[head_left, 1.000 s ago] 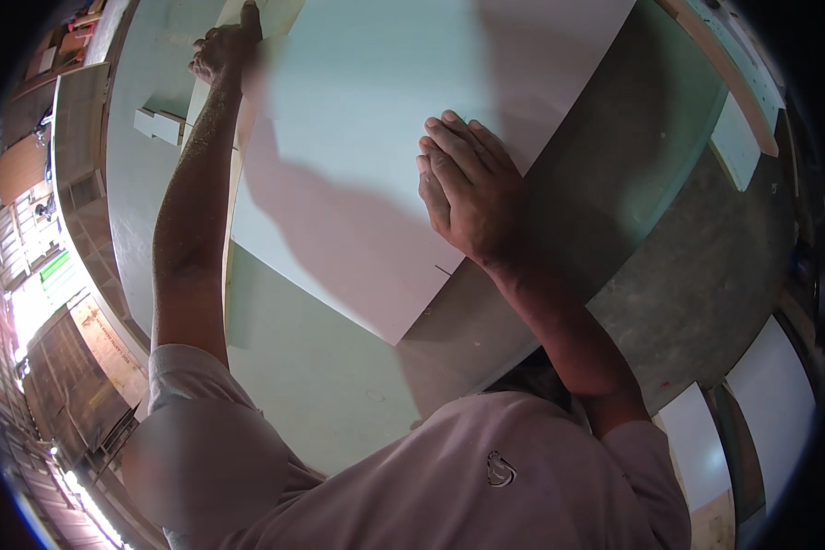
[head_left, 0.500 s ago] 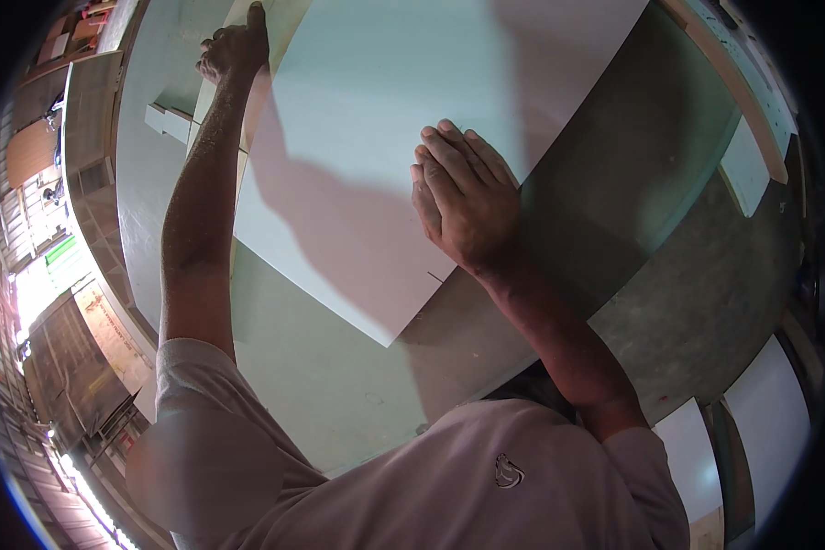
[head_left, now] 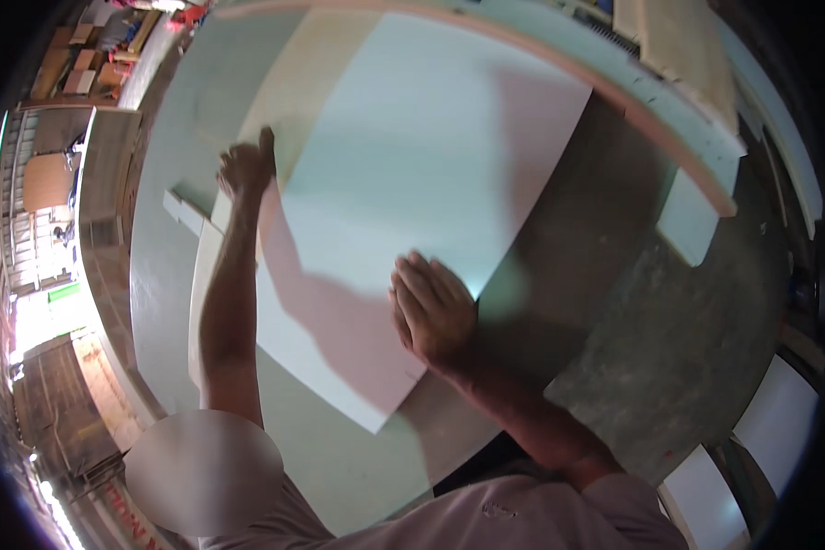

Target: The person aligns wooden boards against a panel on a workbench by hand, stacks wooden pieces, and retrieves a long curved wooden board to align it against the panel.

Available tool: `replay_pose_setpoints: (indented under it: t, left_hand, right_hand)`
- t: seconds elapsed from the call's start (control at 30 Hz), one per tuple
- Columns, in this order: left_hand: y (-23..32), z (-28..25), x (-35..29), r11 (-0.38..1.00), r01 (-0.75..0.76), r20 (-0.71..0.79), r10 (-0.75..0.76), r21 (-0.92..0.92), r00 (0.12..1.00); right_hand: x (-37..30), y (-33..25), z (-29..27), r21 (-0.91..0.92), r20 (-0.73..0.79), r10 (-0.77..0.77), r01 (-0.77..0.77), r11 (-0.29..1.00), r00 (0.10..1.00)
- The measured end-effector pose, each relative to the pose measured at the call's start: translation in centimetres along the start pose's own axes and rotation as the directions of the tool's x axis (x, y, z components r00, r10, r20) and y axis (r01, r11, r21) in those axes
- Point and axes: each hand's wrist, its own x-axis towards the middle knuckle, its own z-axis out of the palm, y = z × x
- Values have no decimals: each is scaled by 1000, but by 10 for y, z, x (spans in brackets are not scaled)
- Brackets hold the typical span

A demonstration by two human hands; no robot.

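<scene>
A large white sheet (head_left: 403, 165) lies aslant on a grey-green tabletop (head_left: 330, 458). Along its left side runs a long pale wooden strip (head_left: 312, 69). My left hand (head_left: 249, 167), arm stretched far forward, is closed on this strip, its fingers curled at the outer edge and the thumb pointing away from me. My right hand (head_left: 435, 312) lies flat on the sheet near its right edge, fingers straight and close together, holding nothing. A small pale block (head_left: 188, 211) sits against the strip's outer side, left of my left forearm.
A curved-looking wooden rail (head_left: 614, 101) borders the far side, with pale boards (head_left: 674, 55) beyond it. A white panel piece (head_left: 690, 215) juts out at the right. More white panels (head_left: 706, 495) stand at lower right. A brown bench (head_left: 108, 238) is at the left.
My view has tilted up, so the sheet and both hands appear lower and the far rail shows. Both hands keep about the same places on the strip and sheet.
</scene>
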Motion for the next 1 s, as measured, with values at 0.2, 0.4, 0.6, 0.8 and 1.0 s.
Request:
replay_pose_setpoints:
  t: [0.2, 0.4, 0.6, 0.8, 1.0]
  left_hand:
    - [1, 10, -29, 993, -14, -25, 11, -114, 1000]
    - [27, -3, -75, 974, -13, -33, 6, -226, 999]
    - [56, -27, -130, 970, -41, 15, 46, -239, 999]
    - [51, -31, -130, 962, -27, 52, 42, -272, 998]
    - [31, -57, -106, 887, 66, 189, 24, -456, 982]
  right_hand:
    - [-13, -6, -13, -26, 114, 46, -43, 999, 992]
    - [-44, 7, -44, -32, 135, 63, -59, 998, 989]
    - [-89, 19, -91, -57, 136, 94, -87, 995, 986]
    - [-97, 23, -108, -29, 157, 91, -87, 996, 983]
    - [-95, 21, -112, -29, 80, 59, -57, 998, 995]
